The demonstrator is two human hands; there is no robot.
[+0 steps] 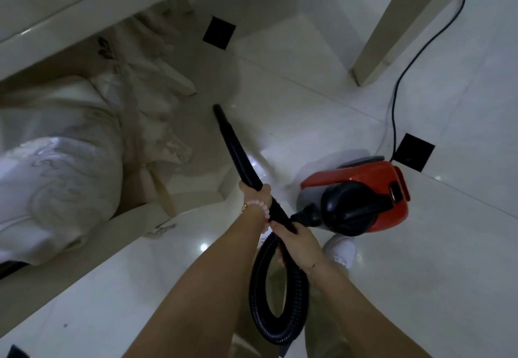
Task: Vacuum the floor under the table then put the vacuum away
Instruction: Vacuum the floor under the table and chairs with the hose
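Observation:
A red and black canister vacuum (361, 186) sits on the white tiled floor (294, 122) to my right. Its black wand (235, 147) points up and left, the nozzle tip just off the floor near the shadow under the table (70, 7). My left hand (256, 192) grips the wand at its middle, a pink bead bracelet on the wrist. My right hand (294, 242) grips the wand's lower end where the ribbed black hose (263, 301) joins. The hose loops down between my arms and back to the vacuum.
A cream chair with a white cushion (56, 167) stands at the left, partly under the table. A table leg (392, 35) rises at upper right. The power cord (398, 99) trails from the vacuum past it. My white shoe (340, 248) is beside the vacuum.

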